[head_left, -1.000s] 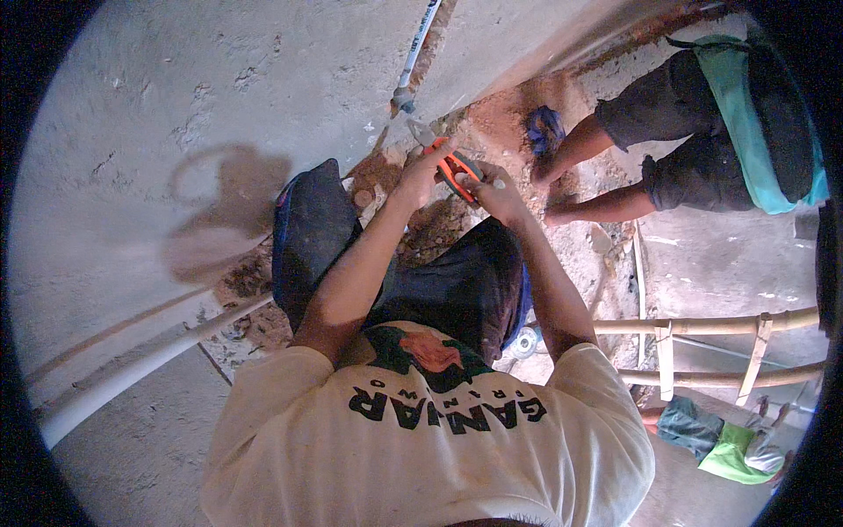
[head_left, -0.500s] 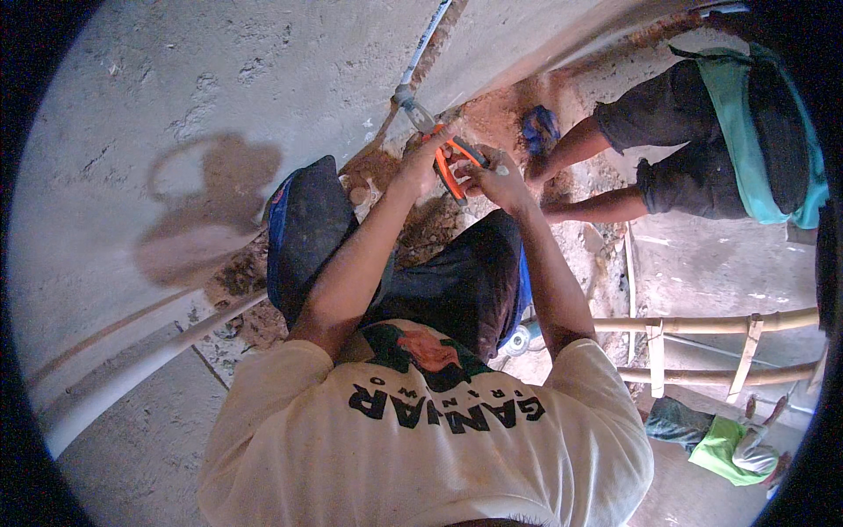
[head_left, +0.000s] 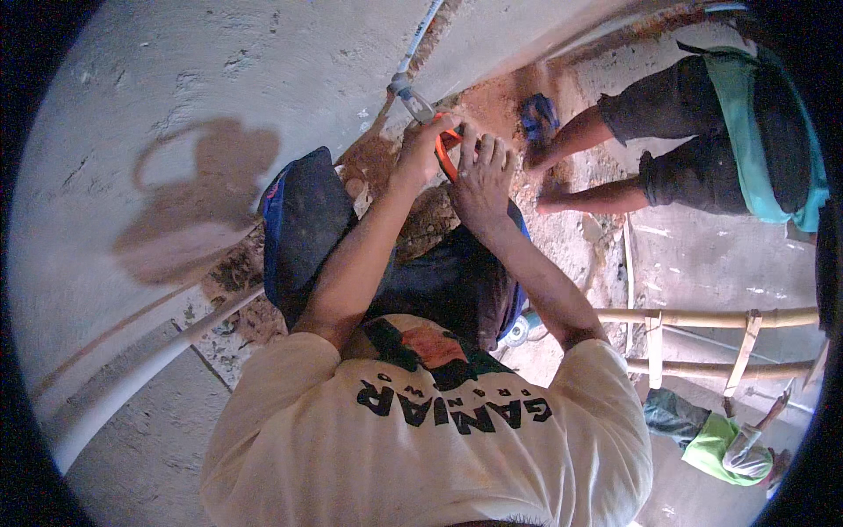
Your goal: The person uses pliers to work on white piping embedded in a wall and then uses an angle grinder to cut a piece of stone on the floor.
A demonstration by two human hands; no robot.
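A pair of pliers with orange-and-black handles [head_left: 445,158] reaches up to a grey fitting [head_left: 400,85] at the lower end of a thin pipe [head_left: 420,39] on the wall. The jaws [head_left: 420,107] are at the fitting; whether they bite on it I cannot tell. My left hand [head_left: 416,158] grips the pliers near the pivot, thumb along the upper handle. My right hand [head_left: 483,183] lies over the handles, back upward and fingers bent round them, hiding most of the far handle.
Rubble and broken brick [head_left: 430,224] lie below my hands. A co-worker's bare legs [head_left: 597,195] stand close at right, beside a blue bundle [head_left: 537,116]. Farther right are a bamboo ladder [head_left: 702,318] and a person in a green top [head_left: 724,450]. A white pipe [head_left: 114,404] runs at lower left.
My right hand has turned from holding the handles with its fingertips to covering them from above. The handles have swung closer together. The person in green has raised an arm toward the ladder.
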